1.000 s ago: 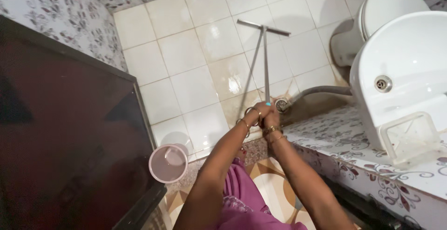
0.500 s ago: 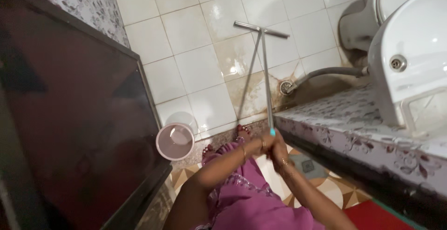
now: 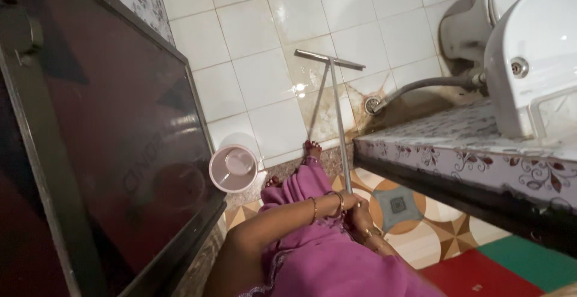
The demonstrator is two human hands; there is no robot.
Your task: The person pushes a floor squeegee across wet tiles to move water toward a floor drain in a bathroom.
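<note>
A long-handled floor squeegee (image 3: 336, 110) stands on the wet white tiled floor (image 3: 264, 86), its flat blade (image 3: 329, 59) lying across a tile near the floor drain (image 3: 372, 104). Both my hands grip the top end of its metal handle close to my body. My left hand (image 3: 341, 202), with bangles on the wrist, is wrapped round the handle. My right hand (image 3: 360, 213) holds it just below and beside the left. My foot (image 3: 312, 149) shows at the raised sill, under my pink garment (image 3: 312, 237).
A dark door (image 3: 108, 146) stands open on the left. A pink mug (image 3: 233, 168) sits on the floor by it. On the right are a white basin (image 3: 529, 44), a toilet (image 3: 475, 14), a grey hose (image 3: 427, 83) and a patterned ledge (image 3: 469, 146). Coloured patterned floor lies below.
The squeegee blade has been drawn back toward me across the tiles. My hands have pulled in low against my body, and my view has shifted back and left.
</note>
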